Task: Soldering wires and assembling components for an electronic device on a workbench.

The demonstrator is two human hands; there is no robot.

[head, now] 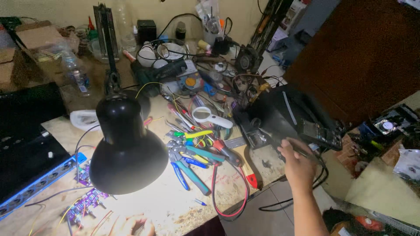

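A cluttered work surface [183, 205] is seen from above, lit by a black desk lamp [127, 153] in the foreground. The person's right hand [299, 161] reaches out past the right edge of the surface to a black boxy device [284, 114] trailing black cables; its grip is curled closed around a dark, slim part at the device's front corner, though what exactly it holds is too dark to tell. The left hand [131, 226] rests low at the bottom edge, just beside a purple circuit board [85, 205] with coloured wires; whether its grip is open or closed cannot be told. Between the hands lie pliers and cutters [192, 159], a white magnifying glass [210, 117] and a red wire loop [229, 196]. The step in hand appears to be taking hold of the black device; the next move would call for care with its cables.
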